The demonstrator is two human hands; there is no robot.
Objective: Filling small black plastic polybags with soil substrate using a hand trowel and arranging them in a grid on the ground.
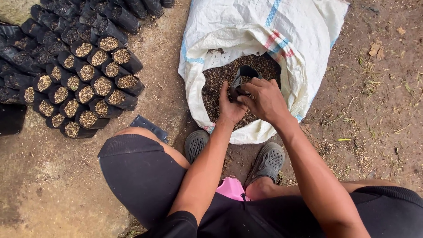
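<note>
A white woven sack [246,31] with blue and red stripes lies open on the ground, holding brown husk-like fill [216,88]. Over its mouth I hold a small black plastic grow bag [243,75]. My left hand [230,105] grips the bag's lower edge. My right hand [264,99] grips it from the right side, fingers curled at its opening. The bag's lower part is hidden behind my hands.
Several filled black grow bags [94,83] stand packed in rows at the upper left. A flat empty black bag [149,127] lies by my left knee. My grey clogs [196,144] rest at the sack's edge. Bare dirt with scattered straw lies to the right.
</note>
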